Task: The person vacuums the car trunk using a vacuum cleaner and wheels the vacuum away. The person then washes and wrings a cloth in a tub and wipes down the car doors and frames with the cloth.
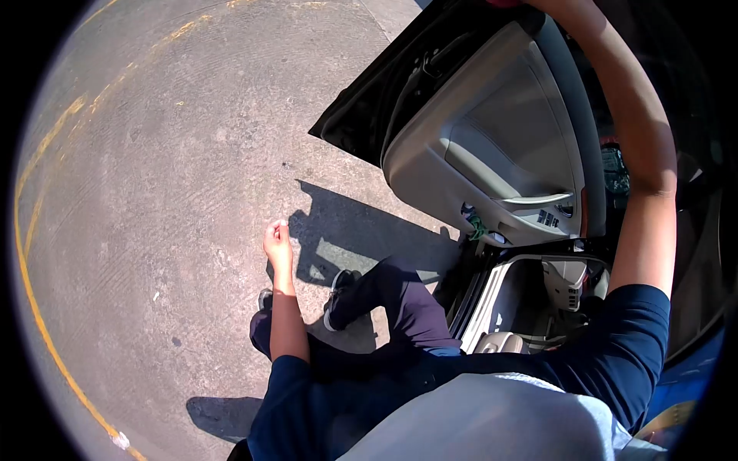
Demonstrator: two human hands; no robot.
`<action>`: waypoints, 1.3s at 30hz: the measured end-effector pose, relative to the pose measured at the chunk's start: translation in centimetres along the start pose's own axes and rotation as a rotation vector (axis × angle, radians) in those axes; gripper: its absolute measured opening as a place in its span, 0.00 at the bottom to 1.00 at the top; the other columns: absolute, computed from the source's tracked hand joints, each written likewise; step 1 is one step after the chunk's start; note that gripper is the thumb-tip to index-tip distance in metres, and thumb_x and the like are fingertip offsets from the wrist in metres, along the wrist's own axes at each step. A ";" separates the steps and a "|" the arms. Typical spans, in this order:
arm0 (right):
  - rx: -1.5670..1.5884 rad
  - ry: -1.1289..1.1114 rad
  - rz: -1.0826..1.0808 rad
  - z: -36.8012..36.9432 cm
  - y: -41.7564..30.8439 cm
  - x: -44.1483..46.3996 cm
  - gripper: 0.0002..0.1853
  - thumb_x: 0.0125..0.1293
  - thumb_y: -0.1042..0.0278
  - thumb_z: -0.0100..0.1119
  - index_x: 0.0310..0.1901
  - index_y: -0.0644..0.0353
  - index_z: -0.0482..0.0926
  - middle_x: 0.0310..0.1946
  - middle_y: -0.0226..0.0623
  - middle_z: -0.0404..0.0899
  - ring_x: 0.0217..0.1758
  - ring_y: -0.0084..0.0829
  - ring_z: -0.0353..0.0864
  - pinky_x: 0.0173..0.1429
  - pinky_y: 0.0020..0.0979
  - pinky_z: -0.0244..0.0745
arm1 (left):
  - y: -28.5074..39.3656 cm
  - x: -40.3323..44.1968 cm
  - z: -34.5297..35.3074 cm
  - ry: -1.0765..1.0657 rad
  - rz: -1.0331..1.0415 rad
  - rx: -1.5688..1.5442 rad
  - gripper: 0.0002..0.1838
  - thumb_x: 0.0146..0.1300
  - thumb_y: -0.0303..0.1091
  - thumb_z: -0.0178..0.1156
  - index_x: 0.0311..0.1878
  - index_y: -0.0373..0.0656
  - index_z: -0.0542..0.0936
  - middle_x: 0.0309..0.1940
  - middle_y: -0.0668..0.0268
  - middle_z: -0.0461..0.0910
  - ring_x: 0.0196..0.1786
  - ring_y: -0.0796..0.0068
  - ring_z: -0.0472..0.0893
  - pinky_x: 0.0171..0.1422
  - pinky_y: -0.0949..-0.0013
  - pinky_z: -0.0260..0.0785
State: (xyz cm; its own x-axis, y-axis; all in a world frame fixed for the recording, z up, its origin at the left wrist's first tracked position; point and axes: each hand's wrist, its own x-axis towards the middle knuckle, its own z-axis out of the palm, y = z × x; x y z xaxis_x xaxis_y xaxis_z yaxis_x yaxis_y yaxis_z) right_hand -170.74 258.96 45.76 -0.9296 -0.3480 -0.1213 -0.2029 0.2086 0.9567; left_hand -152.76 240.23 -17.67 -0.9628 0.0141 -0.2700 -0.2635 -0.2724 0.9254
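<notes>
My left hand [277, 235] hangs over the pavement at the left, its fingers curled in, and nothing shows in it. My right arm stretches up past the open car door [500, 131] to the top edge of the view. There my right hand [538, 2] is mostly cut off, beside a small patch of something red [503, 2]; its fingers are hidden. The door has a beige inner panel with an armrest [480, 173] and window switches [548, 219]. Something green [475, 223] sits in the door's lower pocket.
The door sill [480, 296] and the beige car interior [565, 280] lie at my right. My feet, in dark shoes [336, 296], are on the concrete pavement [192, 192]. A yellow painted line [46, 330] curves along the left.
</notes>
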 end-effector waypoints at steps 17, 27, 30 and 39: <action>0.555 -0.138 -0.142 3.3 -3.7 -2.8 0.09 0.56 0.67 0.51 0.32 0.60 0.79 0.37 0.42 0.79 0.44 0.38 0.77 0.45 0.37 0.71 | 16.3 -32.1 -22.3 0.259 -0.649 0.623 0.12 0.61 0.38 0.60 0.34 0.36 0.79 0.24 0.64 0.78 0.28 0.74 0.77 0.34 0.68 0.69; 0.579 -0.733 -0.470 11.1 -22.6 2.5 0.18 0.65 0.60 0.46 0.50 0.53 0.82 0.53 0.39 0.79 0.57 0.42 0.75 0.56 0.48 0.65 | 23.7 -26.6 -20.5 0.274 -0.743 0.145 0.12 0.65 0.39 0.57 0.38 0.38 0.77 0.31 0.67 0.79 0.31 0.79 0.77 0.33 0.77 0.68; 0.572 -0.872 -0.428 10.4 -24.1 4.0 0.17 0.64 0.58 0.50 0.52 0.48 0.81 0.58 0.31 0.76 0.63 0.41 0.71 0.59 0.52 0.61 | 26.2 -24.4 -21.3 0.326 -0.717 0.104 0.09 0.65 0.36 0.57 0.37 0.40 0.77 0.30 0.64 0.80 0.29 0.79 0.78 0.31 0.79 0.68; 0.521 -0.733 -0.156 6.7 -10.1 4.9 0.17 0.62 0.59 0.49 0.45 0.56 0.84 0.47 0.40 0.80 0.52 0.41 0.73 0.54 0.43 0.62 | 30.3 -14.7 -26.3 0.273 -0.905 0.124 0.10 0.59 0.37 0.61 0.38 0.42 0.75 0.32 0.64 0.81 0.32 0.75 0.79 0.34 0.75 0.70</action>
State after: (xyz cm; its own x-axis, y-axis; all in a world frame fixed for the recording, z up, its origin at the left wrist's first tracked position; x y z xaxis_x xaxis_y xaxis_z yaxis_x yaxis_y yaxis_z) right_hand -175.33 261.30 33.69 -0.8062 0.2238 -0.5476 -0.2908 0.6561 0.6964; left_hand -145.05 206.43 7.35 -0.3468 -0.0599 -0.9360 -0.9216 -0.1637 0.3519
